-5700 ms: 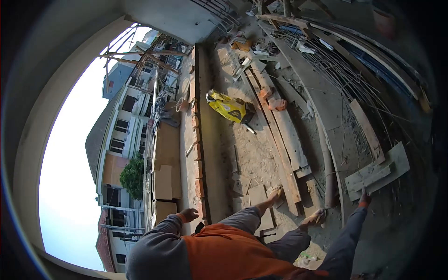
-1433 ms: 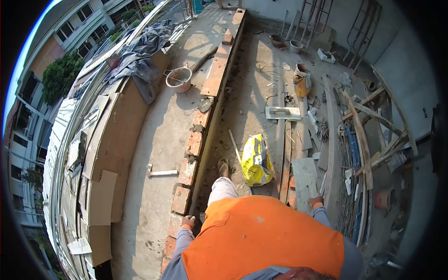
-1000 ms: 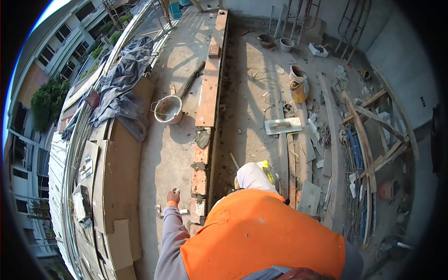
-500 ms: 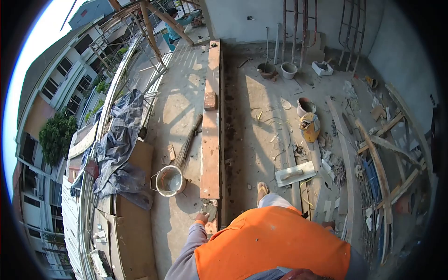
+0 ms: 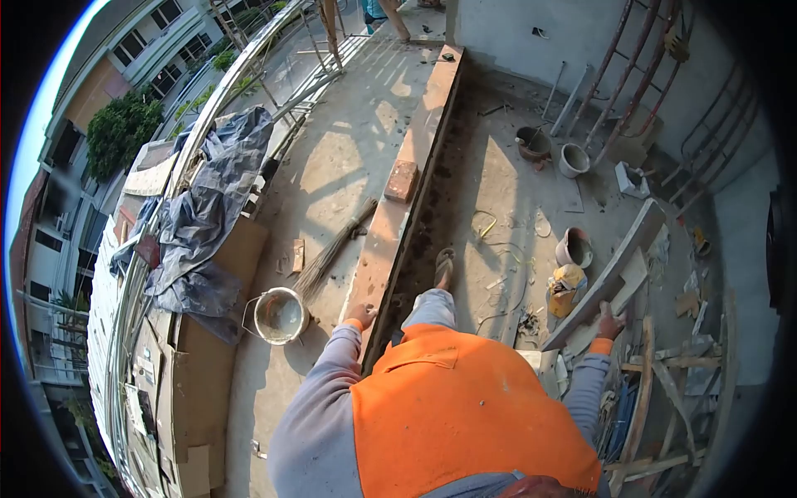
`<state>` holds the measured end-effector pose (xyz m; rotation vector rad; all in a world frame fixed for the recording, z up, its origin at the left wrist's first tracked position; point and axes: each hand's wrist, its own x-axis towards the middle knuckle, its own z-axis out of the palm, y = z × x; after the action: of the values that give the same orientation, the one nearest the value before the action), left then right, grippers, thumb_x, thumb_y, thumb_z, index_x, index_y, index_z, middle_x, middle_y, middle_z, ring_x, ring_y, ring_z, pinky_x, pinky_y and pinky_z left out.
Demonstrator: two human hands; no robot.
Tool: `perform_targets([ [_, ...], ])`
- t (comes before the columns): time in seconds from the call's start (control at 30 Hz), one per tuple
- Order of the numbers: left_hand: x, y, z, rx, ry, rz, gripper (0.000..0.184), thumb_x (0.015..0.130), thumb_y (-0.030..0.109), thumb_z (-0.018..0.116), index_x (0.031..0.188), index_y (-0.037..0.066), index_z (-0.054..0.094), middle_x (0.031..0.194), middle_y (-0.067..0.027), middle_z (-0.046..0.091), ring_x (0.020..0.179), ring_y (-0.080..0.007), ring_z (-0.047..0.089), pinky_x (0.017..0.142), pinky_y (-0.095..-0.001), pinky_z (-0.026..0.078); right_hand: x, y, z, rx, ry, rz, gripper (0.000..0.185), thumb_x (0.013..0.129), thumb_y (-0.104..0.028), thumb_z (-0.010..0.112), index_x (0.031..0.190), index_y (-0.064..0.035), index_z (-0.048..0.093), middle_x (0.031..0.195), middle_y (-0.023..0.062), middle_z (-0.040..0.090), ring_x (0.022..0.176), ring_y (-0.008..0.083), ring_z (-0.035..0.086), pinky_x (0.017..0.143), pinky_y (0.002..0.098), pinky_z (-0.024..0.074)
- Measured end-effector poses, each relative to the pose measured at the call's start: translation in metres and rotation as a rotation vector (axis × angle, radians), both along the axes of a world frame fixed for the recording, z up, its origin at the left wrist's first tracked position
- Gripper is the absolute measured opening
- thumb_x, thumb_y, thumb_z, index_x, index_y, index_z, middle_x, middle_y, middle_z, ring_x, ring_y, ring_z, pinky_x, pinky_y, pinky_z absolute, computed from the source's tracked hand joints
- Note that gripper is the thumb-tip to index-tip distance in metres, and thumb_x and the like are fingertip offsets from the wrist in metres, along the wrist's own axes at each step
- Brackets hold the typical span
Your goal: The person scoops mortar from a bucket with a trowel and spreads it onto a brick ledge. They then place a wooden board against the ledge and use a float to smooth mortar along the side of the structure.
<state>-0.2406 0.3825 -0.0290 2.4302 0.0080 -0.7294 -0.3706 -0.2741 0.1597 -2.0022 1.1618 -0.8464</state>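
Note:
My left hand (image 5: 362, 315) rests on the near part of a long reddish-brown ledge (image 5: 378, 270), with nothing visible in it. Its fingers look extended over the surface. On the ledge farther ahead sits a single brick (image 5: 402, 181). My right hand (image 5: 610, 322) has its fingers closed at the lower edge of a long grey plank (image 5: 613, 278). The plank slants from near my body towards the far right, raised on its edge. Left of the ledge are a twig broom (image 5: 336, 249) and a bucket (image 5: 281, 316) with grey residue inside.
A yellow container (image 5: 566, 289) and a bucket (image 5: 574, 248) stand beyond the plank. Scrap timber (image 5: 647, 373) lies on my right. Scaffold frames (image 5: 635, 70) lean by the back wall. A crumpled tarp (image 5: 203, 241) covers things along the left edge.
My view has turned and moved forward. My left hand has gone forward along the ledge. My right hand has come up into view, and the grey plank has been lifted and swung round.

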Motion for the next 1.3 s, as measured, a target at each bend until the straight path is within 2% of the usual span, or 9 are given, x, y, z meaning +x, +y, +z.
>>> perform_targets([
  [0.17, 0.148, -0.032, -0.018, -0.054, 0.038, 0.172, 0.044, 0.083, 0.034, 0.056, 0.113, 0.001, 0.059, 0.108, -0.0211, 0.061, 0.101, -0.033, 0.059, 0.089, -0.037, 0.044, 0.217, 0.023, 0.037, 0.291, -0.552, 0.207, 0.065, 0.065, -0.008, 0.067, 0.125, 0.0038, 0.042, 0.109, 0.0144, 0.056, 0.081, 0.0199, 0.058, 0.061, 0.0301, 0.0504],
  [0.3, 0.243, -0.055, -0.021, -0.052, 0.04, 0.227, 0.042, 0.083, 0.031, 0.057, 0.111, 0.001, 0.059, 0.104, -0.0219, 0.062, 0.098, -0.0323, 0.06, 0.086, -0.0374, 0.046, 0.35, 0.032, 0.06, 0.461, -0.559, 0.269, 0.052, 0.065, -0.003, 0.061, 0.115, 0.0007, 0.046, 0.082, 0.0085, 0.057, 0.047, 0.0159, 0.05, 0.044, 0.0272, 0.0429],
  [0.63, 0.503, -0.146, 0.083, -0.242, -0.307, 0.147, 0.039, 0.088, 0.028, 0.053, 0.114, -0.001, 0.055, 0.103, -0.0207, 0.063, 0.093, -0.0324, 0.062, 0.081, -0.0369, 0.048, 0.617, 0.022, 0.109, 0.546, -0.413, 0.353, 0.059, 0.066, -0.008, 0.063, 0.119, -0.0023, 0.04, 0.083, 0.0088, 0.055, 0.054, 0.0154, 0.051, 0.049, 0.0291, 0.0452],
  [0.9, 0.634, -0.23, 0.096, -0.306, -0.325, 0.163, 0.037, 0.087, 0.022, 0.055, 0.115, -0.001, 0.054, 0.108, -0.0209, 0.06, 0.099, -0.0319, 0.06, 0.086, -0.0364, 0.046, 0.838, -0.016, -0.041, 0.78, -0.257, 0.389, 0.041, 0.065, -0.011, 0.061, 0.096, 0.0078, 0.042, 0.075, 0.0114, 0.054, 0.058, 0.0192, 0.053, 0.056, 0.0331, 0.0471],
  [1.0, 0.711, -0.267, 0.084, -0.108, -0.368, 0.066, 0.037, 0.088, 0.022, 0.055, 0.117, -0.001, 0.053, 0.112, -0.0205, 0.057, 0.104, -0.0316, 0.057, 0.089, -0.037, 0.044, 0.918, -0.027, -0.143, 0.391, 0.046, 0.337, 0.047, 0.063, -0.021, 0.064, 0.09, 0.0106, 0.043, 0.076, 0.0174, 0.055, 0.07, 0.0295, 0.054, 0.07, 0.034, 0.0459],
  [1.03, 0.743, -0.286, 0.083, -0.086, -0.347, 0.053, 0.035, 0.088, 0.022, 0.054, 0.116, 0.0, 0.054, 0.113, -0.0203, 0.056, 0.108, -0.033, 0.054, 0.092, -0.0374, 0.042, 0.941, -0.032, -0.165, 0.507, 0.23, 0.403, 0.062, 0.064, -0.017, 0.064, 0.113, 0.0151, 0.042, 0.109, 0.025, 0.053, 0.088, 0.0286, 0.057, 0.071, 0.034, 0.049],
  [1.13, 0.854, -0.335, 0.038, -0.062, -0.416, -0.114, 0.034, 0.088, 0.019, 0.054, 0.117, 0.001, 0.052, 0.119, -0.0222, 0.053, 0.11, -0.037, 0.05, 0.094, -0.0392, 0.04, 0.996, -0.036, -0.292, 0.73, 0.259, 0.386, 0.063, 0.064, -0.017, 0.067, 0.113, 0.0137, 0.042, 0.113, 0.0243, 0.05, 0.092, 0.0283, 0.057, 0.071, 0.0343, 0.0491],
  [1.2, 0.938, -0.373, -0.001, -0.045, -0.419, -0.167, 0.034, 0.088, 0.017, 0.054, 0.118, 0.001, 0.051, 0.123, -0.0217, 0.05, 0.113, -0.0366, 0.048, 0.096, -0.0394, 0.039, 1.025, -0.023, -0.311, 0.74, 0.13, 0.386, 0.048, 0.061, -0.023, 0.067, 0.089, 0.0118, 0.049, 0.079, 0.0199, 0.057, 0.068, 0.0289, 0.057, 0.064, 0.0369, 0.0489],
  [1.3, 1.052, -0.419, -0.079, 0.003, -0.495, -0.228, 0.034, 0.089, 0.017, 0.051, 0.12, 0.002, 0.049, 0.132, -0.0203, 0.043, 0.121, -0.0363, 0.041, 0.1, -0.039, 0.035, 1.047, -0.003, -0.412, 0.929, 0.224, 0.309, 0.046, 0.061, -0.022, 0.067, 0.087, 0.011, 0.05, 0.079, 0.0216, 0.058, 0.067, 0.0293, 0.058, 0.062, 0.0372, 0.0489],
])
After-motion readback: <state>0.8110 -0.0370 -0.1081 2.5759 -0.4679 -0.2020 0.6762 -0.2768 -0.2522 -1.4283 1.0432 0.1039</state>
